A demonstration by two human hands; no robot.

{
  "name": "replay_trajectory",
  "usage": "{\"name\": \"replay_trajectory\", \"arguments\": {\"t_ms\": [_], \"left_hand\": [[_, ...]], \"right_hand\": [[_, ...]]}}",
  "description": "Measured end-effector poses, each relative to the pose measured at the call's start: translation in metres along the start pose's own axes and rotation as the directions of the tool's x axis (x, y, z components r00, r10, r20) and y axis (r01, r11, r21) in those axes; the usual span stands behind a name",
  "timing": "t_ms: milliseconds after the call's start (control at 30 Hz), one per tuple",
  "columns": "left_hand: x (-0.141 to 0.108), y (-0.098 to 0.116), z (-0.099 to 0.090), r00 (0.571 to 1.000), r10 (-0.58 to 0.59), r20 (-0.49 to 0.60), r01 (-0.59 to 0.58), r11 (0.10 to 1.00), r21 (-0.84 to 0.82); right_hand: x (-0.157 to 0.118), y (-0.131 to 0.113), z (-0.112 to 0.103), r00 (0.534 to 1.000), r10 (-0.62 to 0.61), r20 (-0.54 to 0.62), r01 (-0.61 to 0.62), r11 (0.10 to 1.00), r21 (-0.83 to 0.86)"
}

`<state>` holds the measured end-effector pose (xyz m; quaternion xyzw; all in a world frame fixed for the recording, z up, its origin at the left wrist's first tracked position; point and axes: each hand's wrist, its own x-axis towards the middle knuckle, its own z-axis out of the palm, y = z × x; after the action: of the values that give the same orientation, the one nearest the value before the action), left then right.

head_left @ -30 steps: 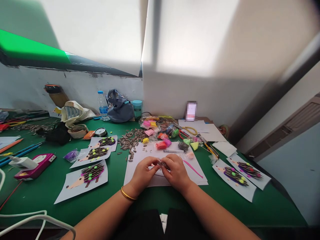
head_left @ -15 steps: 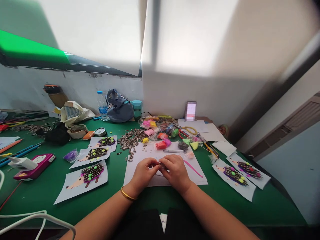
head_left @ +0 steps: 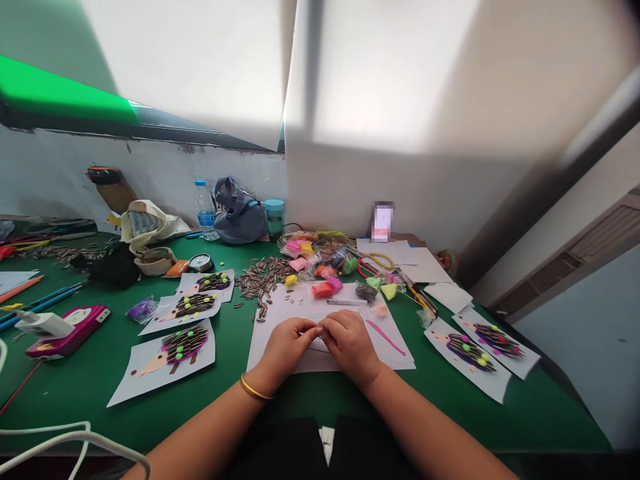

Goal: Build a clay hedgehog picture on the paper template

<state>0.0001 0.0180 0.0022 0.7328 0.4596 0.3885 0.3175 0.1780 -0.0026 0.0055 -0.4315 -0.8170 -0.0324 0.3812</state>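
My left hand (head_left: pixel 289 347) and my right hand (head_left: pixel 351 343) meet over the white paper (head_left: pixel 275 313), fingertips pinched close together. Between them shows a bit of crinkled, clear plastic wrapper (head_left: pixel 317 319), gripped by both; anything inside it is hidden by my fingers. A pink plastic modelling tool (head_left: pixel 386 338) lies on the paper to the right of my right hand. Just beyond my hands rest a silver pen-like stick (head_left: pixel 346 303) and a red packet of clay (head_left: pixel 321 290). Sunflower seeds (head_left: pixel 265 277) are heaped at the paper's upper left corner.
Hedgehog pictures made with seeds lie at the left (head_left: pixel 173 357) and right (head_left: pixel 470 353) of the green table (head_left: pixel 240 420). Wrapped coloured clay, scissors (head_left: pixel 380 260) and a phone (head_left: pixel 383 223) stand or lie behind. White cables (head_left: pixel 75 433) cross the near left corner.
My fingers have shifted slightly, and more of the clear wrapper now shows between and behind the fingertips. Things on the table have stayed in place.
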Motion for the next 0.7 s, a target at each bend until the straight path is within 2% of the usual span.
{"name": "replay_trajectory", "arguments": {"t_ms": [100,167,333,433,567,700], "left_hand": [[0.002,-0.002,0.002,1.000,-0.004,0.012,0.005,0.993,-0.116],[0.002,-0.001,0.001,0.999,0.041,-0.034,-0.044,0.992,-0.117],[-0.003,0.006,-0.005,0.955,0.260,-0.139,-0.257,0.965,0.040],[-0.004,0.005,-0.007,0.924,0.348,-0.161,-0.326,0.934,0.149],[-0.004,0.004,-0.006,0.920,0.377,-0.108,-0.341,0.905,0.253],[-0.004,0.006,-0.006,0.927,0.365,-0.085,-0.325,0.895,0.304]], "right_hand": [[-0.002,-0.001,0.004,1.000,0.016,0.006,-0.016,1.000,0.008],[-0.003,-0.001,0.005,1.000,0.029,0.007,-0.029,0.999,0.013],[-0.003,-0.003,-0.001,0.998,0.046,0.044,-0.049,0.997,0.059],[-0.001,-0.004,-0.006,0.998,0.045,0.041,-0.048,0.995,0.086],[-0.001,-0.004,-0.006,1.000,0.007,0.010,-0.008,0.993,0.116],[-0.002,-0.003,-0.004,1.000,0.022,0.012,-0.023,0.990,0.138]]}}
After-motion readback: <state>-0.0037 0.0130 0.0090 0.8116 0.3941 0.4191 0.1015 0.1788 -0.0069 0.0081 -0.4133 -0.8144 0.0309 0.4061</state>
